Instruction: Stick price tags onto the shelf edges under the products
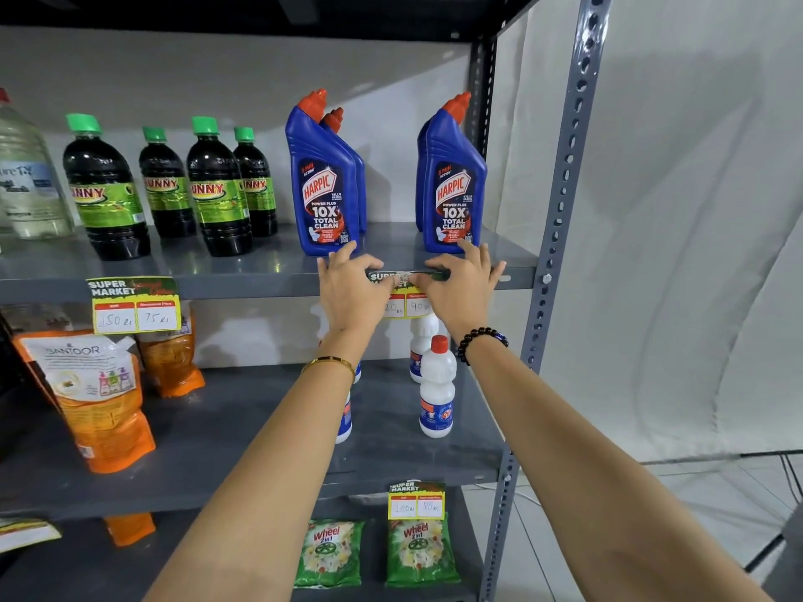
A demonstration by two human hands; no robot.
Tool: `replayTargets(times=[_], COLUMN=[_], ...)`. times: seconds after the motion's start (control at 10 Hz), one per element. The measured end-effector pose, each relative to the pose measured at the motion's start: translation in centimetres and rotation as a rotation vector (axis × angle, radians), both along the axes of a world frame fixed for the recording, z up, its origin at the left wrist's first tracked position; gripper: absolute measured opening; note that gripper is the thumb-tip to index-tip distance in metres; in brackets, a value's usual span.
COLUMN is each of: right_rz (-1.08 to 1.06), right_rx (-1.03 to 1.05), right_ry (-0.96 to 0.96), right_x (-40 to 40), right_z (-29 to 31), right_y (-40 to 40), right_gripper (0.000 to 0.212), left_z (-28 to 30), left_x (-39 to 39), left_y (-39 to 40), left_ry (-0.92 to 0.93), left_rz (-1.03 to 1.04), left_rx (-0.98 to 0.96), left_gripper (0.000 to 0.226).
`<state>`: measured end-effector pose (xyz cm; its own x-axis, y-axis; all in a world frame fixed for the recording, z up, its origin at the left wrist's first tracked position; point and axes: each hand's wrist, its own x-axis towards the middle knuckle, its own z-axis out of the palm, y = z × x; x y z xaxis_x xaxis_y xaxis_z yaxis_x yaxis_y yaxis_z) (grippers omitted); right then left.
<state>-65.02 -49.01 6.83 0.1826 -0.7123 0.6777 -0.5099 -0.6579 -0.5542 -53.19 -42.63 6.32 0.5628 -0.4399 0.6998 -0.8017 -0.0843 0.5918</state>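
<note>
A green, yellow and red price tag (406,297) lies against the front edge of the upper grey shelf (243,286), below the blue Harpic bottles (323,184) (454,184). My left hand (352,293) presses on the tag's left part and my right hand (458,288) on its right part, fingers over the shelf lip. Both hands hide much of the tag. Another tag (134,304) hangs on the same edge under the dark green-capped bottles (106,193). A third tag (416,500) is on the lower shelf edge above the Wheel packets (419,553).
White bottles (436,388) stand on the middle shelf right under my wrists. Orange Santoor pouches (95,397) lean at the left. A perforated grey upright (560,219) closes the shelf's right side, with a white sheet (695,232) behind it.
</note>
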Motion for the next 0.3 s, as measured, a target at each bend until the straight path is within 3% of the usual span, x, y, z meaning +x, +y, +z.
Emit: replayTargets(times=[0.2,0.3], right_rz=[0.014,0.019], right_rx=[0.045,-0.029], right_ry=[0.084,0.175], right_x=[-0.3,-0.7], right_z=[1.0,0.6], right_y=[0.7,1.0], right_gripper=[0.029,0.041], left_z=[0.8,0.9], left_x=[-0.3,-0.2], left_y=[0.6,1.4], left_ry=[-0.027,-0.111], left_rz=[-0.004,-0.036], left_rx=[0.090,0.190], left_gripper=[0.032,0.039])
